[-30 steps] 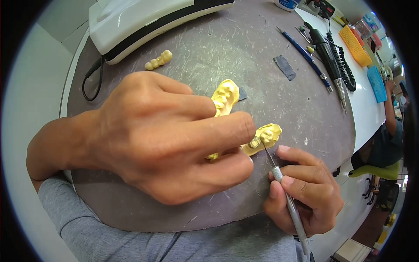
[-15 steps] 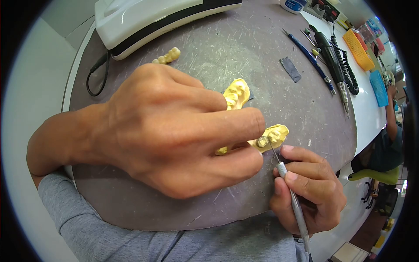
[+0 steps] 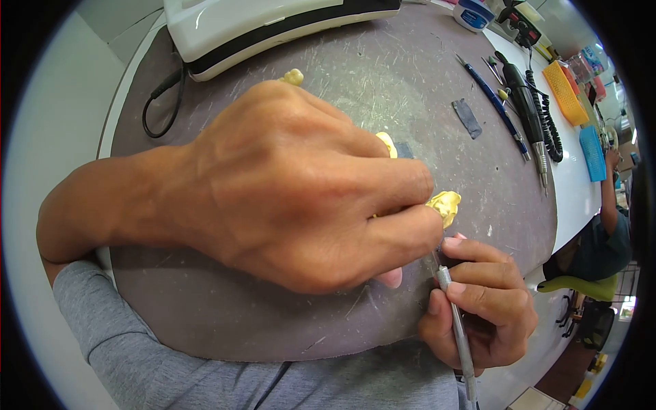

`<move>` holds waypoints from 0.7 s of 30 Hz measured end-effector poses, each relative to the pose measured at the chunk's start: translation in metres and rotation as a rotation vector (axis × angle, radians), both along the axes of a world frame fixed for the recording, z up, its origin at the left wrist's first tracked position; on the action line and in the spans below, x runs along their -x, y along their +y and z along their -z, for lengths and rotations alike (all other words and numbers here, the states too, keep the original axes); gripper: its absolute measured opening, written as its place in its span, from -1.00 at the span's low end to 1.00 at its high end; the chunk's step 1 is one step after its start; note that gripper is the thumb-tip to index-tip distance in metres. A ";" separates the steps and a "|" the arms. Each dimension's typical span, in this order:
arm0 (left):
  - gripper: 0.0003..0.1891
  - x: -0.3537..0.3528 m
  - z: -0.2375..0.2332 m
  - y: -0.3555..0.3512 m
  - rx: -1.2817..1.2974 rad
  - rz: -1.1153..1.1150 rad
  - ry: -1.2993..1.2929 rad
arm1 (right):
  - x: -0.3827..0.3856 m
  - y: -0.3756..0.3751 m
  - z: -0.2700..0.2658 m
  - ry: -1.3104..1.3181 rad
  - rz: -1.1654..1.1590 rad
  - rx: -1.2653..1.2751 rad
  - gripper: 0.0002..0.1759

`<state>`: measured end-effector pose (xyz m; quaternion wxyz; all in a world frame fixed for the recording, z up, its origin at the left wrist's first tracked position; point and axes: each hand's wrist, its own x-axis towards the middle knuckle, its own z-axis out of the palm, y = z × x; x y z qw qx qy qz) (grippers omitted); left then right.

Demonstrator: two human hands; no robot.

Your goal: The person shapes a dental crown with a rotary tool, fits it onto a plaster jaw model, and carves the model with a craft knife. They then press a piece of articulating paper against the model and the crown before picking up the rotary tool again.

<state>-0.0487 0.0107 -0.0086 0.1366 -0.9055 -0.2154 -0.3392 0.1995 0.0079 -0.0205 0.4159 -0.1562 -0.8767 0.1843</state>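
Observation:
My left hand (image 3: 294, 184) curls over a yellow plaster dental cast (image 3: 445, 208) and grips it. Most of the cast is hidden; one end shows past my fingertips and another bit beyond the knuckles. Held like a pen in my right hand (image 3: 488, 301) is a slim metal hand tool (image 3: 459, 335) with a thin, pointed tip. That tip is close beside my left fingertips, just below the visible end of the cast. A small tooth-coloured dental bridge (image 3: 294, 76) lies behind my left hand, partly covered by it.
A white and black machine (image 3: 273, 31) with a cable stands at the back. To the right lie a dark strip (image 3: 467, 119), a blue pen-like tool (image 3: 493, 102) and a black handpiece (image 3: 525, 109) with a coiled cord. Farther right are orange (image 3: 566, 94) and blue (image 3: 592, 154) baskets and another person's arm (image 3: 609, 188).
My left hand has shifted right and tilted, hiding more of the cast and the dental bridge. A crown seen on the cast is now covered. The tool stays in my right hand.

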 end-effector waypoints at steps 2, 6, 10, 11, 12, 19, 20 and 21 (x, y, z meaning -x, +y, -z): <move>-0.51 -0.001 0.002 0.000 -0.007 -0.001 -0.013 | 0.001 -0.001 -0.001 -0.006 0.010 0.000 -0.75; -0.52 0.000 0.000 -0.001 0.009 0.000 -0.006 | 0.004 -0.003 -0.001 0.002 0.069 0.010 -0.70; -0.54 0.003 -0.001 -0.002 0.038 -0.018 -0.006 | -0.001 -0.004 0.002 0.126 0.063 0.133 -0.69; -0.54 0.005 -0.002 -0.001 0.071 -0.022 0.004 | -0.005 -0.004 -0.003 0.132 0.061 0.140 -0.69; -0.54 0.006 -0.003 0.000 0.102 -0.024 0.012 | -0.011 -0.004 -0.015 0.024 0.108 0.114 -0.70; -0.53 0.007 -0.003 0.001 0.155 -0.020 0.000 | 0.005 0.016 -0.024 -0.203 0.201 0.094 -0.60; -0.53 0.007 -0.003 0.002 0.155 -0.022 0.003 | 0.008 0.017 -0.026 -0.243 0.193 0.112 -0.61; -0.53 0.007 -0.002 0.003 0.146 -0.011 -0.007 | 0.009 0.019 -0.028 -0.242 0.192 0.112 -0.61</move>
